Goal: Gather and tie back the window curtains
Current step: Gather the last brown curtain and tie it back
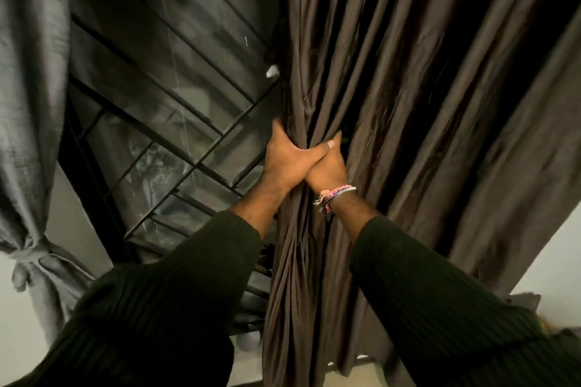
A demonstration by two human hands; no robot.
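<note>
Right of the barred window (pixel 176 122), I see my left hand (pixel 290 163) and right hand (pixel 328 166) touching, both clamped around the bunched brown curtain (pixel 408 88). Left of the window hangs a grey curtain (pixel 28 104), already tied, against a pale wall (pixel 547 258).

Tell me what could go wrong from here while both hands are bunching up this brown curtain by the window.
1. The left hand and right hand grip only part of the brown curtain; folds farther right hang loose and could be left out of the tie.
2. No tie-back shows near this curtain, so freeing a hand to fetch one may let the bunch spread.
3. Pulling hard could strain the top fixings, which are out of view.
</note>
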